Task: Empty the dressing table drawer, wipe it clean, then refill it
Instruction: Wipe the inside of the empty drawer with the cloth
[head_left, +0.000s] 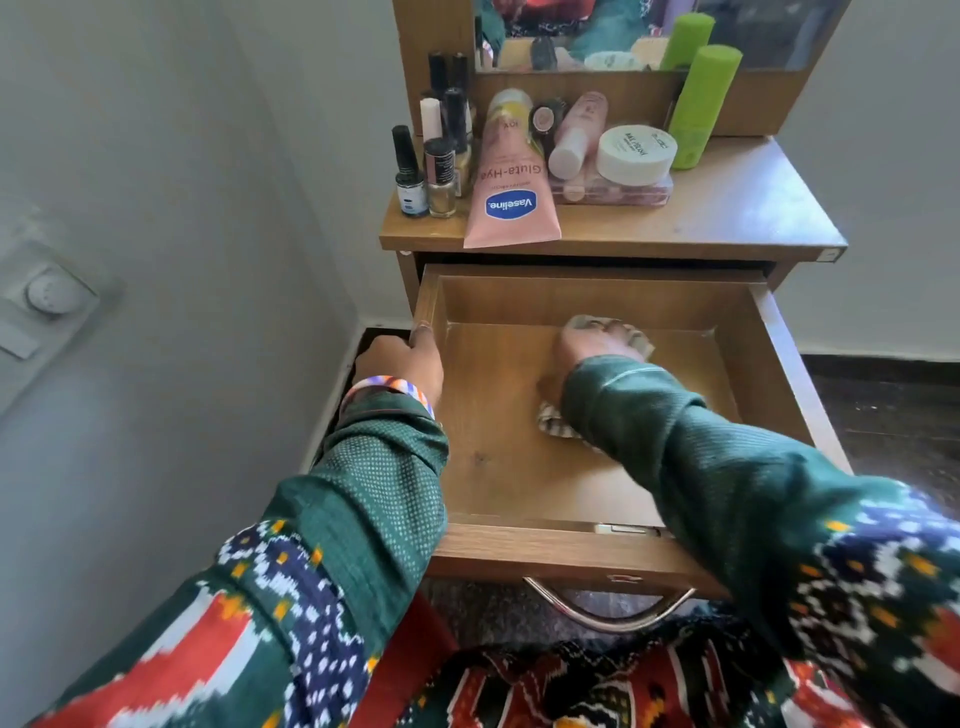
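Note:
The wooden drawer (498, 467) of the dressing table is pulled out and holds nothing but a cloth. My right hand (597, 345) presses a pale checked cloth (558, 423) onto the drawer floor near the back; most of the cloth is hidden under the hand and sleeve. My left hand (402, 364) grips the drawer's left wall. On the table top (737, 208) stand the cosmetics: a pink Vaseline tube (511, 179), several nail polish bottles (434, 161), a white jar (636, 153), a pink bottle (576, 132) and a green can (698, 106).
A mirror (649, 31) rises behind the cosmetics. A grey wall with a switch plate (49, 296) closes the left side. A metal handle (608, 610) sticks out at the drawer front. Dark floor lies to the right of the table.

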